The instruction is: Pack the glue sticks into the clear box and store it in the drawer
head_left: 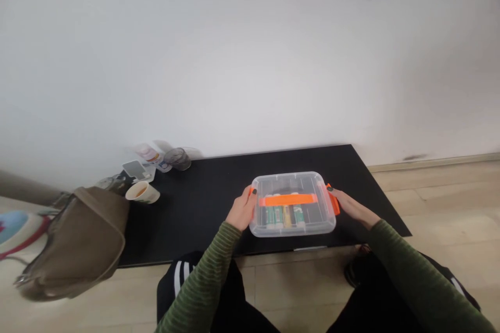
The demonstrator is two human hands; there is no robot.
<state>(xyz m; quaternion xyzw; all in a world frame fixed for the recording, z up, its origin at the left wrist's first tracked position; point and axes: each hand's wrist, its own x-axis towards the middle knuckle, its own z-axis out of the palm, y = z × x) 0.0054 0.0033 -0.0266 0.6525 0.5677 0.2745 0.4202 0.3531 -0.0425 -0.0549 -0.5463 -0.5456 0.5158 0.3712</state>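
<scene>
A clear plastic storage box (291,223) with an orange carry handle (289,199) across its lid is on or just above the black table, between my hands. Through the lid I make out several small tubes (278,215) with green, white and yellow labels. My left hand (241,210) is closed on the box's left end, thumb up at the lid's edge. At the opposite end, my right hand (349,205) grips beside the orange side latch (334,202). The undersides of both hands and most of their fingers are hidden.
The black table (203,208) stands against a white wall. At its left are a paper cup (142,192) holding an orange-brown drink, a brown bag (82,242), a white-framed device (135,169), a bottle (154,157) and a dark mesh cup (177,158).
</scene>
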